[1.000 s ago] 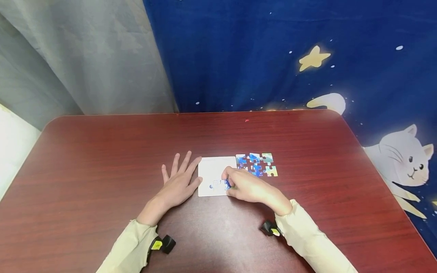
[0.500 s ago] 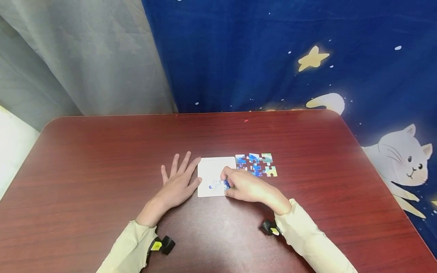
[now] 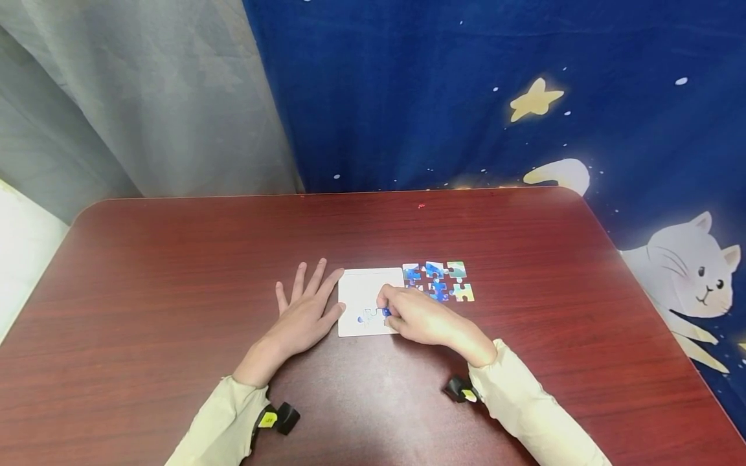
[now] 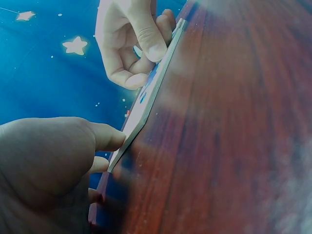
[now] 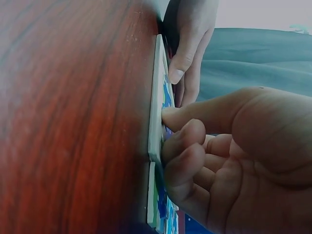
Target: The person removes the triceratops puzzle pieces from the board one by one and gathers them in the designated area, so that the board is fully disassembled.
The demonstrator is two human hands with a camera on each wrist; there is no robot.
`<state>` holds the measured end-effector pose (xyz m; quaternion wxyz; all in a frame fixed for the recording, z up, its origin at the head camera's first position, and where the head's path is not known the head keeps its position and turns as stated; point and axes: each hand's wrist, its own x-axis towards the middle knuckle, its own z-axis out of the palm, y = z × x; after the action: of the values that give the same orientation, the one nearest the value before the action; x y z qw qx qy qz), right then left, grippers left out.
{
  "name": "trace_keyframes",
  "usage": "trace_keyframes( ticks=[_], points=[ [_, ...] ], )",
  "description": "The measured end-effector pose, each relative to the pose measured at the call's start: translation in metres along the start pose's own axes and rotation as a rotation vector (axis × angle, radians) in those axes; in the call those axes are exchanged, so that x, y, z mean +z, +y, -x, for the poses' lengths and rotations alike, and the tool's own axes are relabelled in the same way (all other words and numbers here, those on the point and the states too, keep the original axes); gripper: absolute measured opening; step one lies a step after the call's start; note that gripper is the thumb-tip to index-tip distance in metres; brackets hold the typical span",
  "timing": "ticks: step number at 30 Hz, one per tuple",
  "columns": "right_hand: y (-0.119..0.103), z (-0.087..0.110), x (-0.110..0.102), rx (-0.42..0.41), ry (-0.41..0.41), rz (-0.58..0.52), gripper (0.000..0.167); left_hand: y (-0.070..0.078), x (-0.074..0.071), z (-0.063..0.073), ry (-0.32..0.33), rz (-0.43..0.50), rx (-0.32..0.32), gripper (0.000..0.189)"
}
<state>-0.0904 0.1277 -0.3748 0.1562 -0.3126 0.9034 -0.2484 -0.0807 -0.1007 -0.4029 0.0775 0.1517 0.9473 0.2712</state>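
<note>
A white puzzle board (image 3: 367,288) lies flat on the table between both hands. My left hand (image 3: 304,322) rests at its left edge with fingers spread, thumb and index finger touching the rim. Over the board's lower right part, my right hand (image 3: 428,317) has its thumb and index finger curled at a blue puzzle piece (image 3: 386,312), mostly hidden beneath the fingers. Just left of it a pale puzzle piece (image 3: 368,316) lies on the board. The right wrist view shows the right thumb (image 5: 178,116) touching the printed surface at the board.
Several loose blue, green and yellow puzzle pieces (image 3: 434,270) lie right of the board, partly behind the right hand. A tiny red scrap (image 3: 421,206) is near the back edge of the brown table (image 3: 175,272). Grey and blue curtains (image 3: 408,97) hang behind.
My right thumb has shifted slightly up, closer to the index finger, over the blue piece. The left hand and the board stay in place.
</note>
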Motion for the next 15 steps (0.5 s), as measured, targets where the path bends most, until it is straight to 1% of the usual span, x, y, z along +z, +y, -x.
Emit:
trace_keyframes(
  ticks=[7,15],
  points=[
    [0.0003,-0.0016,0.0018,0.003,0.0,0.009,0.015,-0.0001,0.0,0.0006,0.003,-0.001,-0.002,0.059],
    [0.0019,-0.0014,0.0021,-0.012,0.012,-0.007,0.013,0.0,0.0002,0.0006,-0.001,0.003,-0.002,0.059]
  ],
)
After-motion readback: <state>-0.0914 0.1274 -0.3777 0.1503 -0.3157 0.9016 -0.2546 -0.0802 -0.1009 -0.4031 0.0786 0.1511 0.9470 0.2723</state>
